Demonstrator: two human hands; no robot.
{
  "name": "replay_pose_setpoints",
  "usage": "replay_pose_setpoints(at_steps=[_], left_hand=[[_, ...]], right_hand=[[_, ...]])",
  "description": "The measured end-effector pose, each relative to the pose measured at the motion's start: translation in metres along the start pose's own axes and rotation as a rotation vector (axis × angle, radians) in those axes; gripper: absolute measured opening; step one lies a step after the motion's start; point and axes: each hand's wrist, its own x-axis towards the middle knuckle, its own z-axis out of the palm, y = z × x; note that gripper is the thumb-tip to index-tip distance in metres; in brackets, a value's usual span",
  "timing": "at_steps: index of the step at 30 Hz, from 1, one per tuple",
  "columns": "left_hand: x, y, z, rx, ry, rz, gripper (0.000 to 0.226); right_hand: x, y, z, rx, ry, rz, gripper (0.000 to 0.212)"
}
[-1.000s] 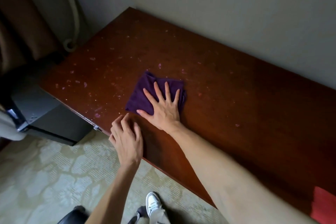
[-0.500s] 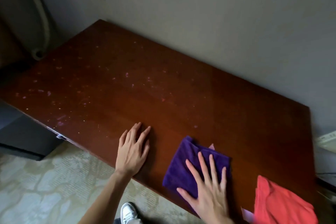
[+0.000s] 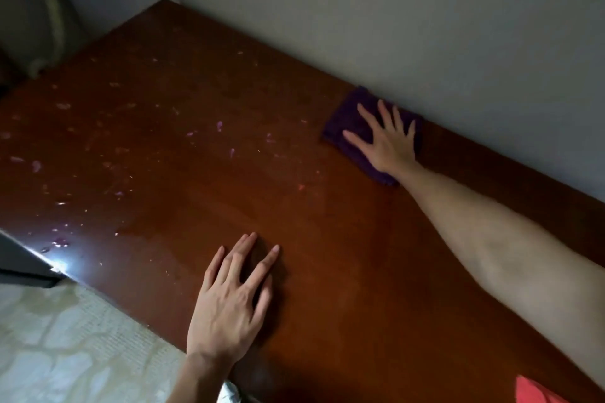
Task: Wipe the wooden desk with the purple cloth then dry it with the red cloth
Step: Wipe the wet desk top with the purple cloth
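The dark red-brown wooden desk [image 3: 327, 222] fills most of the view. The folded purple cloth [image 3: 340, 123] lies at the desk's far edge, right against the wall. My right hand [image 3: 386, 141] presses flat on the purple cloth with fingers spread, arm stretched across the desk. My left hand [image 3: 229, 301] rests flat on the bare wood near the front edge, fingers apart, holding nothing. A corner of the red cloth [image 3: 537, 391] shows at the bottom right. Pale pinkish spots and wet drops [image 3: 114, 154] speckle the left half of the desk.
A grey wall [image 3: 425, 10] runs along the desk's far side. A pale hose [image 3: 49, 10] hangs in the left corner. Patterned light carpet [image 3: 65, 343] lies below the front edge, beside a dark object [image 3: 19, 265] at the left. A shoe tip [image 3: 229, 397] shows at the bottom.
My right hand has slid the purple cloth from the desk's front edge to the far edge by the wall. The left hand has stayed flat on the wood. The view has shifted left.
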Motion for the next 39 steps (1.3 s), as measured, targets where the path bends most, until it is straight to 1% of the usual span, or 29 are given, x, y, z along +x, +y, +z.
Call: replay_pose_setpoints(at_steps=[2,4,7,9,11,14,16,18,19,21,24,26,30,34,37,39], left_hand=[[0.001,0.000,0.001,0.007,0.012,0.007,0.053],[0.003,0.000,0.002,0.012,0.021,0.020,0.053],[0.001,-0.001,0.001,0.013,0.019,0.021,0.053],[0.002,-0.001,0.000,0.010,0.017,0.012,0.053],[0.002,0.000,-0.001,0.002,0.012,0.009,0.053],[0.002,0.003,-0.002,0.002,0.012,-0.010,0.053],[0.001,0.004,-0.003,-0.007,0.046,-0.082,0.054],[0.000,0.005,-0.005,-0.020,0.084,-0.199,0.056],[-0.002,0.005,-0.005,-0.022,0.097,-0.239,0.056],[-0.003,0.006,-0.006,-0.024,0.116,-0.258,0.056],[0.013,-0.015,-0.016,0.003,0.151,-0.217,0.055],[0.031,-0.038,-0.026,0.052,0.143,-0.199,0.055],[0.046,-0.071,-0.022,0.085,0.072,-0.194,0.057],[0.042,-0.073,-0.013,0.088,0.077,-0.206,0.057],[0.045,-0.074,-0.015,0.085,0.080,-0.194,0.056],[0.048,-0.077,-0.016,0.087,0.063,-0.188,0.054]], right_hand=[[0.031,-0.004,-0.004,-0.002,-0.010,0.002,0.086],[0.040,-0.006,-0.005,-0.017,-0.023,-0.006,0.085],[0.026,-0.009,-0.002,-0.037,-0.037,-0.016,0.088],[0.000,-0.015,0.002,-0.050,-0.049,-0.030,0.089],[-0.048,-0.021,0.005,-0.073,-0.054,-0.064,0.092],[-0.157,-0.026,0.021,-0.081,-0.063,-0.162,0.093],[-0.245,-0.031,0.037,-0.089,-0.041,-0.222,0.092],[-0.315,-0.039,0.052,-0.136,-0.017,-0.254,0.093],[-0.333,-0.041,0.056,-0.169,-0.006,-0.261,0.094],[-0.337,-0.044,0.057,-0.187,0.006,-0.258,0.093],[-0.301,-0.051,0.054,-0.161,-0.013,-0.288,0.090],[-0.258,-0.060,0.053,-0.127,-0.027,-0.300,0.089],[-0.123,-0.089,0.040,-0.079,-0.061,-0.243,0.092],[0.012,-0.113,0.031,-0.011,0.001,-0.141,0.092],[0.086,-0.127,0.025,0.005,0.002,-0.115,0.086],[0.114,-0.135,0.022,-0.007,-0.015,-0.117,0.087]])
